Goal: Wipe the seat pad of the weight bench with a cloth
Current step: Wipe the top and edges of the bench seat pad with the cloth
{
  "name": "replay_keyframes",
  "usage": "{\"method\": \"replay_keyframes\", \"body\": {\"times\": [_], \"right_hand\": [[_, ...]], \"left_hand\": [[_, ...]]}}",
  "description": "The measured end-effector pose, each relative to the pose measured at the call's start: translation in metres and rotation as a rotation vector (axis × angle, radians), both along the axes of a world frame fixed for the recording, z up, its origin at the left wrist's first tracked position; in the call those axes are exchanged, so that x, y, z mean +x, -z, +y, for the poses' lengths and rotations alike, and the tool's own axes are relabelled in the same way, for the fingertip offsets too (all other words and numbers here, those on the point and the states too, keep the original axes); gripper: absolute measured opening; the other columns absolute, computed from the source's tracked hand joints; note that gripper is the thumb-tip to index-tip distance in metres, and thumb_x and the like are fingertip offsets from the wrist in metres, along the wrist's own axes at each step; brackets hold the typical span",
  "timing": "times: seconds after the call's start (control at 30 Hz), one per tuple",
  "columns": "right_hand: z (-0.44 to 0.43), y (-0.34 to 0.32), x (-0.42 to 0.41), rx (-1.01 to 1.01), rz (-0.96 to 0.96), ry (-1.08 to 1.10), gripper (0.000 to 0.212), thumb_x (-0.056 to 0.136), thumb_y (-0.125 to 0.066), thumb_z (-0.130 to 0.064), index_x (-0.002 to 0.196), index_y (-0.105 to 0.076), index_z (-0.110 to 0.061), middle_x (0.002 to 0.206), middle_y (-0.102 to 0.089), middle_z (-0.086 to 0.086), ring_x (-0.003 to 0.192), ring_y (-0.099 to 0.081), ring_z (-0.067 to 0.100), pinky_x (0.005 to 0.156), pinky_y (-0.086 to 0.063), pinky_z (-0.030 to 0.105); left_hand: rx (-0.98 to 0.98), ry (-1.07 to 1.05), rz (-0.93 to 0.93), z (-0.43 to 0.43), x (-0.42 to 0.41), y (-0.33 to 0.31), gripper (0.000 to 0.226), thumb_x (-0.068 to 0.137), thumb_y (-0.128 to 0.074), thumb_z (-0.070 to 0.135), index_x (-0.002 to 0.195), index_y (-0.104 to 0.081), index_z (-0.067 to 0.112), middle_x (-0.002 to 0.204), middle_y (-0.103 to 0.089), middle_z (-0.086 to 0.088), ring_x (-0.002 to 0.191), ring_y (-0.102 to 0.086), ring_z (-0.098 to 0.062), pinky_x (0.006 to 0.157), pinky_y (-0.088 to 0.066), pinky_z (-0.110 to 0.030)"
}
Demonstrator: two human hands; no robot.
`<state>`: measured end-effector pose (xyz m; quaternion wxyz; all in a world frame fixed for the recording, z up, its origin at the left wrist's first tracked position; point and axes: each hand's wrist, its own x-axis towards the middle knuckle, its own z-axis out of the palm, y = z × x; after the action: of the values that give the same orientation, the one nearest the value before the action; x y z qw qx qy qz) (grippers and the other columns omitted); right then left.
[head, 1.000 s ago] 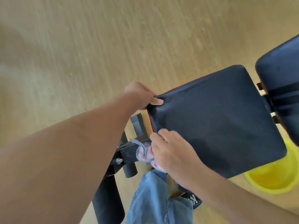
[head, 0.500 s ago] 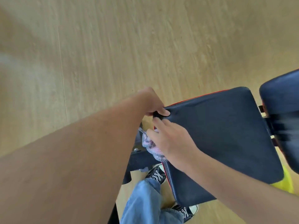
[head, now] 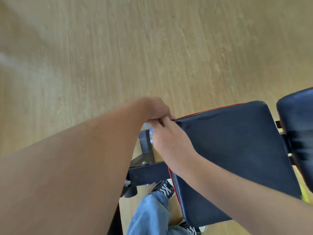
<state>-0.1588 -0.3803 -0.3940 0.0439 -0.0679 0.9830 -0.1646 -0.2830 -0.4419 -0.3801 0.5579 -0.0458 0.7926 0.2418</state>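
1. The light brown wooden floor (head: 152, 48) fills most of the view. It has long grain lines and one thin seam on the left side.
2. The dark blue padded seat pad with a thin red edge (head: 237, 158) sits at the right side, low in the view. It looks smooth and a bit shiny.
3. A second dark blue padded back pad (head: 298, 133) is just beside the seat pad, at the far right edge. It looks blurry.
4. The black metal bench frame (head: 145, 172) pokes out from under the near left side of the seat pad. It has small silver bolts on it.
5. A leg in blue jeans (head: 149, 216) stands at the bottom, next to the frame.
6. The left hand (head: 156, 109) is curled at the far left corner of the seat pad. Its fingers are bent in and seem to grip the corner.
7. The right hand (head: 169, 141) is right below the left hand and touches it. It is closed around the small white and blue checked cloth (head: 149, 128). It presses the cloth on the left edge of the seat pad, near the corner.
8. A black lace-up shoe with white laces (head: 163, 189) rests on the floor under the seat pad edge.
9. Only a little bit of the cloth shows, peeking out by the fingers.
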Motion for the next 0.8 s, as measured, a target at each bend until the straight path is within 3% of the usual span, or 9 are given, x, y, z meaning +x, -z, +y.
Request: {"method": "replay_keyframes", "body": {"times": [0.07, 0.17, 0.27, 0.33, 0.43, 0.5, 0.6, 0.73, 0.8], "right_hand": [[0.007, -0.002, 0.047, 0.034, -0.016, -0.061, 0.027, 0.088, -0.049, -0.012, 0.081, -0.065, -0.032, 0.074, -0.058, -0.012, 0.062, -0.041, 0.005, 0.058, -0.038, 0.011], [0.029, -0.015, 0.142, -0.055, -0.074, -0.375, 0.021, 0.089, -0.048, -0.005, 0.079, -0.064, -0.015, 0.078, -0.056, 0.000, 0.071, -0.051, 0.018, 0.068, -0.051, 0.025], [0.064, -0.013, 0.108, -0.014, 0.038, -0.438, 0.020, 0.086, -0.051, -0.006, 0.083, -0.069, -0.014, 0.085, -0.062, 0.000, 0.074, -0.055, 0.021, 0.064, -0.053, 0.031], [0.076, -0.010, 0.044, 0.015, 0.062, -0.113, 0.020, 0.086, -0.052, -0.002, 0.089, -0.070, -0.010, 0.089, -0.061, 0.004, 0.079, -0.055, 0.025, 0.064, -0.053, 0.038], [0.055, 0.000, 0.008, -0.154, 0.126, 0.380, 0.010, 0.085, -0.060, -0.005, 0.083, -0.068, -0.008, 0.085, -0.058, 0.007, 0.080, -0.054, 0.027, 0.061, -0.050, 0.039], [0.032, 0.002, 0.038, -0.176, 0.123, 0.231, 0.015, 0.084, -0.054, -0.008, 0.082, -0.069, -0.009, 0.085, -0.061, 0.006, 0.078, -0.056, 0.026, 0.061, -0.050, 0.037], [0.052, -0.004, 0.067, -0.118, 0.112, -0.064, 0.025, 0.087, -0.046, -0.004, 0.092, -0.071, -0.006, 0.091, -0.063, 0.006, 0.078, -0.056, 0.024, 0.066, -0.053, 0.033], [0.074, 0.004, 0.017, -0.136, 0.102, 0.393, 0.010, 0.083, -0.068, 0.005, 0.086, -0.069, -0.004, 0.085, -0.055, 0.006, 0.081, -0.054, 0.025, 0.057, -0.052, 0.039], [0.050, 0.006, 0.007, -0.216, 0.102, 0.539, 0.011, 0.081, -0.071, 0.005, 0.078, -0.067, -0.004, 0.082, -0.054, 0.005, 0.079, -0.051, 0.024, 0.059, -0.047, 0.033]], "left_hand": [[0.063, -0.045, -0.009, 0.001, 0.000, 0.002, 0.032, 0.085, -0.076, 0.032, 0.108, -0.076, 0.009, 0.110, -0.078, -0.006, 0.100, -0.076, -0.022, 0.094, -0.060, -0.037], [0.002, 0.166, 0.116, 0.009, 0.003, -0.010, 0.043, 0.078, -0.079, 0.049, 0.103, -0.076, 0.013, 0.093, -0.077, 0.002, 0.079, -0.074, -0.014, 0.074, -0.057, -0.027], [-0.054, 0.274, 0.151, 0.005, 0.004, -0.003, 0.049, 0.080, -0.076, 0.048, 0.108, -0.076, 0.008, 0.102, -0.080, -0.008, 0.087, -0.074, -0.023, 0.095, -0.055, -0.039], [0.031, 0.061, 0.082, 0.000, 0.006, 0.003, 0.044, 0.089, -0.068, 0.046, 0.099, -0.076, 0.004, 0.099, -0.080, -0.009, 0.086, -0.073, -0.022, 0.094, -0.055, -0.034], [0.097, -0.334, -0.022, 0.003, 0.010, 0.001, 0.064, 0.100, -0.040, 0.059, 0.086, -0.068, 0.003, 0.098, -0.073, -0.012, 0.090, -0.071, -0.026, 0.093, -0.058, -0.036], [0.081, -0.376, -0.039, 0.008, 0.010, -0.002, 0.074, 0.099, -0.029, 0.064, 0.089, -0.068, 0.002, 0.095, -0.070, -0.014, 0.083, -0.067, -0.027, 0.086, -0.058, -0.034], [0.062, -0.348, -0.057, 0.009, 0.013, -0.006, 0.077, 0.100, -0.029, 0.063, 0.090, -0.073, 0.001, 0.106, -0.075, -0.016, 0.095, -0.070, -0.029, 0.096, -0.057, -0.037], [0.058, -0.341, -0.018, 0.012, 0.015, -0.011, 0.067, 0.102, -0.033, 0.057, 0.081, -0.067, 0.003, 0.101, -0.070, -0.015, 0.097, -0.066, -0.029, 0.096, -0.055, -0.036], [0.040, -0.309, 0.011, 0.015, 0.016, -0.011, 0.066, 0.102, -0.034, 0.058, 0.088, -0.066, 0.002, 0.100, -0.069, -0.016, 0.099, -0.068, -0.030, 0.095, -0.056, -0.038]]}}
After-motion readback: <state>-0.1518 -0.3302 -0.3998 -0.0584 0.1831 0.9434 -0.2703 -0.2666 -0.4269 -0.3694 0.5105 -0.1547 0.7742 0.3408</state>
